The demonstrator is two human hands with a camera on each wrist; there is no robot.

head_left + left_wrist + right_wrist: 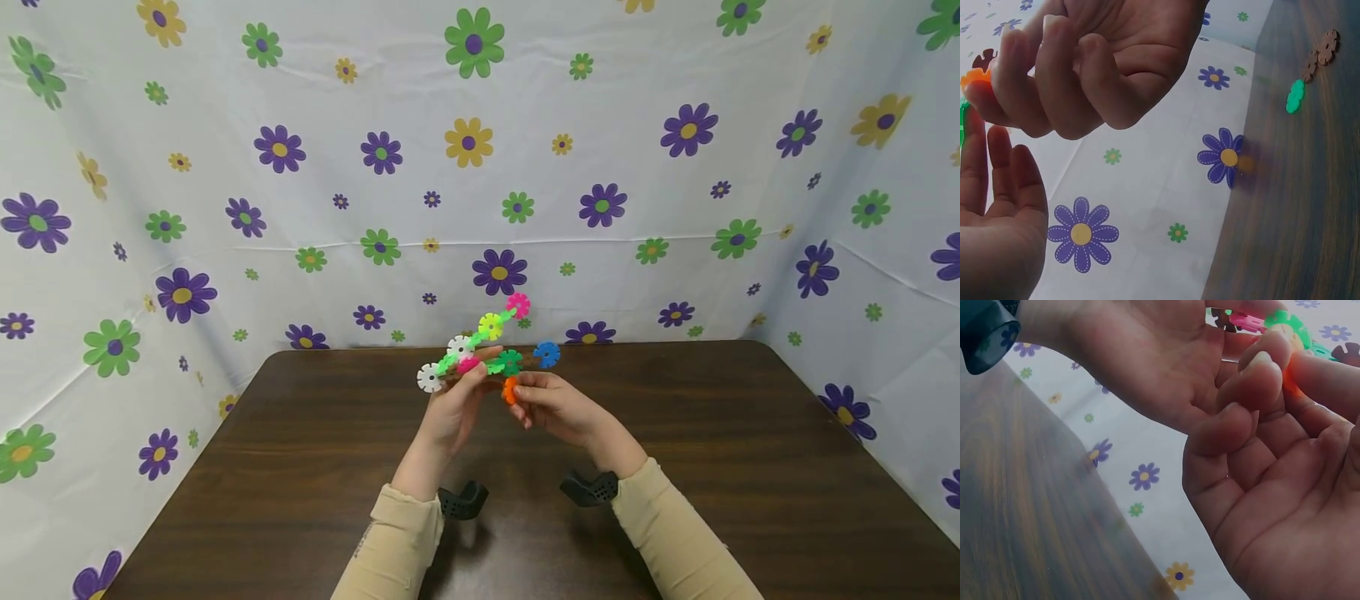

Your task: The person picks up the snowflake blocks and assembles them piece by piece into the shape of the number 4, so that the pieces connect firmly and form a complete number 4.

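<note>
My left hand [452,410] holds a linked build of notched plastic discs between thumb and fingers. White [430,378], yellow [491,326] and pink [518,305] discs, joined by light green ones, form a slanting row. A green disc [510,362] and a blue disc [547,354] stand out to the right. My right hand [558,408] pinches an orange disc [510,390] between thumb and fingertips, close beside the build. In the right wrist view, the orange disc [1292,378] sits against a green disc [1288,326]; fingers hide whether they are joined.
Brown discs [1329,47] and a green disc [1295,97] show against the dark tabletop in the left wrist view; I cannot tell whether they lie on it. A flowered white cloth [420,283] hangs behind the wooden table [315,467]. Black wrist mounts [463,500] sit under both wrists.
</note>
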